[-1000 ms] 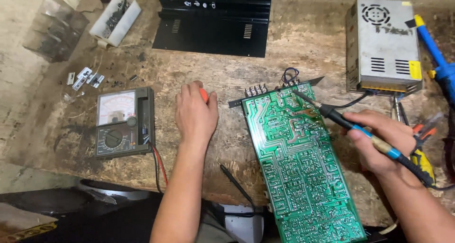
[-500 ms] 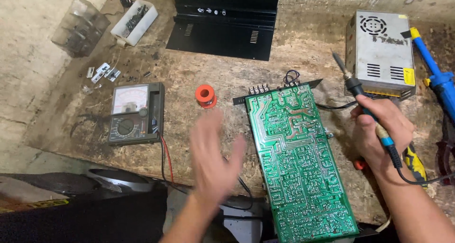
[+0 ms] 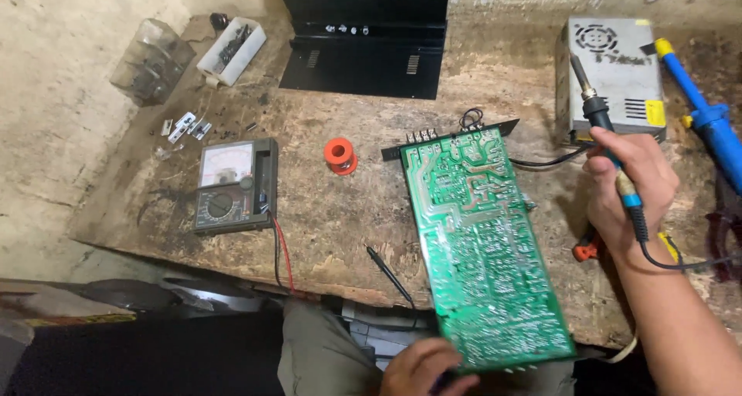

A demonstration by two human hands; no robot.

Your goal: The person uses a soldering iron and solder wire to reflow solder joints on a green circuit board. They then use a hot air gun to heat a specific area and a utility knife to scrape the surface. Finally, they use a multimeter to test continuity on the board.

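A long green circuit board (image 3: 475, 237) lies solder side up on the worn wooden bench (image 3: 348, 210), its near end sticking out over the bench edge. My left hand (image 3: 425, 367) grips that near end from below. My right hand (image 3: 630, 191) holds a soldering iron (image 3: 607, 145) upright, tip pointing up, to the right of the board and clear of it. An orange solder spool (image 3: 340, 156) sits on the bench left of the board.
An analog multimeter (image 3: 233, 186) lies at left, its red and black leads trailing to a black probe (image 3: 390, 274) by the board. A black metal case (image 3: 363, 37) and a grey power supply (image 3: 614, 71) stand at the back, a blue desoldering pump (image 3: 703, 118) at right, and parts trays (image 3: 232, 50) at back left.
My left hand left the orange spool and dropped to the board's near end. My right hand lifted the soldering iron off the board and turned it upright.
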